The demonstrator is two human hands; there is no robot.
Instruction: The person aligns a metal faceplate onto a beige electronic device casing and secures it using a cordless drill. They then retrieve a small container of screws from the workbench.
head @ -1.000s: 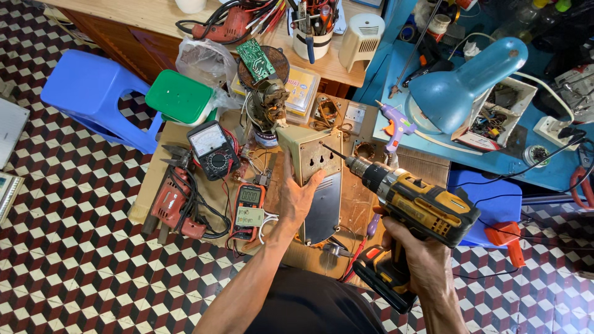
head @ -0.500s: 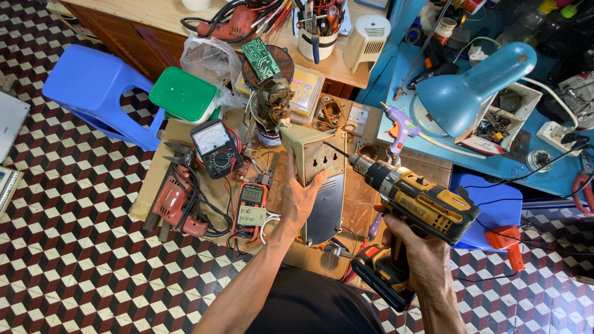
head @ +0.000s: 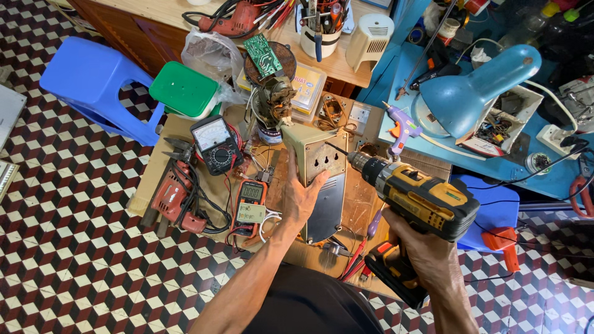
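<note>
Spreading across the lower middle of the view, a low wooden tabletop (head: 185, 133) stands on the checkered floor (head: 74, 260), crowded with repair gear. At its far left corner sits a blue plastic stool (head: 93, 80), and to the right a blue desk lamp (head: 473, 93) leans over a second, blue work surface.

On the wooden tabletop stands the beige metal casing (head: 318, 164), upright, its perforated face turned toward the person. The left hand (head: 300, 198) braces it from the left side, thumb and fingers (head: 291, 164) pressed flat against its wall rather than wrapped around it. The right hand (head: 427, 253) is clenched around the grip of a yellow and black cordless drill (head: 421, 201), whose thin bit (head: 337, 150) points at the upper right edge of the casing and appears to touch it or sit just beside it.

Further left lie a red corded drill (head: 173, 198), an analogue meter (head: 213, 143) with a black body, and an orange digital multimeter (head: 250, 201).

Judging from this, the main risk is the bit skating off the smooth metal, since it meets the casing at a slant; it could then jump toward the bracing hand close by. The casing, held only by side pressure, might also twist or tip under the drill's push. Loose test leads near the base could snag.
</note>
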